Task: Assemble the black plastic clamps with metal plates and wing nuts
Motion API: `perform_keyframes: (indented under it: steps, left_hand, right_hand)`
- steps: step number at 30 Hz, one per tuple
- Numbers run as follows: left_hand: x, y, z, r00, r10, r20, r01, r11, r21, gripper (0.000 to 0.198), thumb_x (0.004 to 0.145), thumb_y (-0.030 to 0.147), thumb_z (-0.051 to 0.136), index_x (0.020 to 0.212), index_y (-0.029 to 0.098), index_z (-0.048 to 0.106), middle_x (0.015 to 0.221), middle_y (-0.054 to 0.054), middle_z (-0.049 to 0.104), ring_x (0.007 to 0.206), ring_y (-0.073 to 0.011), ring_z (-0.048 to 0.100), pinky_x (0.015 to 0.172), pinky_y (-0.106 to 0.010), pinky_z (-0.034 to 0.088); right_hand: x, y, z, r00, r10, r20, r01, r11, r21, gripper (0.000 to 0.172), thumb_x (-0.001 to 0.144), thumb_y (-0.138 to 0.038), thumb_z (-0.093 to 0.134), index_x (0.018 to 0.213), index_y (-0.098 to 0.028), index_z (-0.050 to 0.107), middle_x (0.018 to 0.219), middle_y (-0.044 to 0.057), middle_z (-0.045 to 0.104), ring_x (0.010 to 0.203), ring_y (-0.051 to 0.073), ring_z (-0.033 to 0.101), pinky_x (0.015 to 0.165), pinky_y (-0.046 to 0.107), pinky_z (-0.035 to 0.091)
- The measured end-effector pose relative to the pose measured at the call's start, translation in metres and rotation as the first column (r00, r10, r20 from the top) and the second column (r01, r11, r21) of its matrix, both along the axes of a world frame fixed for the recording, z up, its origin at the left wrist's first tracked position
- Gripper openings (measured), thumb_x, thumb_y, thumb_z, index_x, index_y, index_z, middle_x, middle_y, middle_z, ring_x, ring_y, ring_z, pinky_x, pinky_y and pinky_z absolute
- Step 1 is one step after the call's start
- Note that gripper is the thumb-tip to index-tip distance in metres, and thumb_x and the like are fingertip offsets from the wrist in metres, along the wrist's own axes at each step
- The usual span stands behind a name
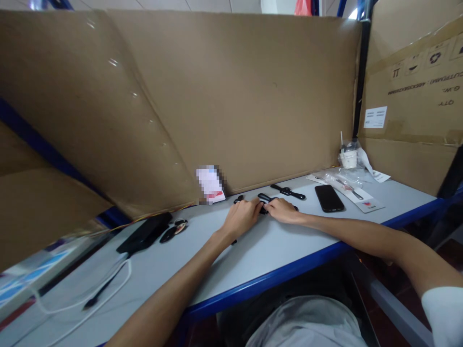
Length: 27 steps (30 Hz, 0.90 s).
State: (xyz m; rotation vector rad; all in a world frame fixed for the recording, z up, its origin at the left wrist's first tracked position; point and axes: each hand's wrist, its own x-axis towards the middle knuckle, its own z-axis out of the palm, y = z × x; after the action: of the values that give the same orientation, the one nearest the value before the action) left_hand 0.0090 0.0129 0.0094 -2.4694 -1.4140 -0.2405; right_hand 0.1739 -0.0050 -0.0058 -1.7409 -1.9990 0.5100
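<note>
Working a black smartwatch [265,203] between them, the left hand [241,217] and right hand [284,210] meet fingertips clamped on it – mid-fitting, I judge – so next comes steady pressure, with a second watch [288,192] just beyond the fingers.

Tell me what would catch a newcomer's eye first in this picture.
Both hands meet at the middle of the grey table: the left hand and right hand close around a small black watch-like piece. Just behind lies another black watch, with a dark phone to its right. Tall cardboard sheets wall in the bench.
</note>
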Motion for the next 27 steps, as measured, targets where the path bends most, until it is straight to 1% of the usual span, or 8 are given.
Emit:
perform_keyframes:
  steps: [5,9,13,17,19,22,24,27]
  left_hand:
    - [0.001,0.004,-0.007,0.987,-0.062,0.147,0.063,0.998,-0.004,0.022,0.102,0.032,0.041,0.108,0.02,0.058,0.087,-0.01,0.075,0.081,-0.0249,0.071,0.064,-0.028,0.038]
    - [0.001,0.004,-0.008,0.978,-0.095,0.183,0.097,0.995,0.0,0.017,0.101,0.027,0.041,0.108,0.02,0.056,0.09,-0.009,0.075,0.083,-0.0245,0.071,0.066,-0.028,0.039]
    - [-0.002,0.006,-0.008,0.972,-0.169,0.163,0.171,0.985,0.007,0.018,0.101,0.024,0.039,0.105,0.02,0.057,0.09,-0.009,0.074,0.082,-0.0243,0.07,0.066,-0.029,0.038]
    - [-0.005,0.007,-0.009,0.972,-0.185,0.144,0.187,0.982,-0.002,0.023,0.1,0.022,0.037,0.102,0.021,0.06,0.082,-0.007,0.072,0.077,-0.023,0.068,0.065,-0.029,0.038]
    - [-0.005,0.007,-0.01,0.96,-0.213,0.183,0.216,0.976,0.002,0.023,0.099,0.021,0.038,0.102,0.022,0.061,0.087,-0.007,0.072,0.08,-0.022,0.068,0.068,-0.029,0.041]
    - [-0.004,0.008,-0.012,0.934,-0.274,0.23,0.277,0.961,0.02,0.019,0.098,0.026,0.043,0.102,0.022,0.062,0.1,-0.008,0.071,0.087,-0.0214,0.067,0.074,-0.029,0.044]
    - [-0.003,0.009,-0.013,0.925,-0.278,0.258,0.281,0.959,0.023,0.02,0.099,0.027,0.043,0.107,0.021,0.061,0.102,-0.009,0.07,0.089,-0.0215,0.067,0.076,-0.03,0.045]
    - [-0.004,0.011,-0.015,0.912,-0.258,0.319,0.262,0.965,0.032,0.025,0.099,0.022,0.041,0.119,0.02,0.056,0.098,-0.008,0.07,0.087,-0.0214,0.066,0.074,-0.03,0.045]
  right_hand:
    - [0.001,0.001,0.003,1.0,-0.007,-0.024,0.005,0.999,-0.045,0.041,0.102,-0.039,0.042,0.105,-0.017,0.077,0.108,0.012,0.076,0.101,0.025,0.07,0.076,0.028,0.046]
    - [0.001,0.002,0.003,0.999,0.004,-0.039,-0.005,0.999,-0.044,0.04,0.102,-0.038,0.043,0.105,-0.017,0.077,0.107,0.012,0.077,0.1,0.026,0.07,0.076,0.028,0.046]
    - [0.001,0.004,0.001,0.999,-0.004,-0.041,0.002,0.999,-0.04,0.04,0.102,-0.037,0.044,0.106,-0.015,0.076,0.107,0.013,0.076,0.098,0.025,0.07,0.076,0.028,0.045]
    - [0.001,0.003,0.002,0.999,-0.01,-0.053,0.007,0.999,-0.046,0.038,0.102,-0.037,0.044,0.106,-0.016,0.076,0.106,0.012,0.076,0.098,0.024,0.07,0.075,0.027,0.045]
    - [0.002,0.002,0.003,0.998,-0.006,-0.064,0.003,0.999,-0.045,0.038,0.102,-0.036,0.044,0.105,-0.016,0.076,0.106,0.012,0.076,0.098,0.024,0.07,0.075,0.027,0.045]
    - [0.002,0.001,0.004,0.999,0.002,-0.055,-0.004,0.999,-0.041,0.037,0.102,-0.032,0.043,0.103,-0.015,0.076,0.106,0.012,0.076,0.098,0.024,0.069,0.075,0.027,0.045]
    - [0.002,0.0,0.005,0.999,0.007,-0.049,-0.009,0.999,-0.041,0.038,0.102,-0.032,0.043,0.1,-0.015,0.077,0.104,0.012,0.076,0.097,0.023,0.069,0.075,0.026,0.044]
    - [0.002,0.0,0.005,0.998,0.01,-0.061,-0.013,0.999,-0.04,0.04,0.103,-0.036,0.043,0.098,-0.015,0.077,0.1,0.011,0.077,0.094,0.023,0.069,0.072,0.026,0.043]
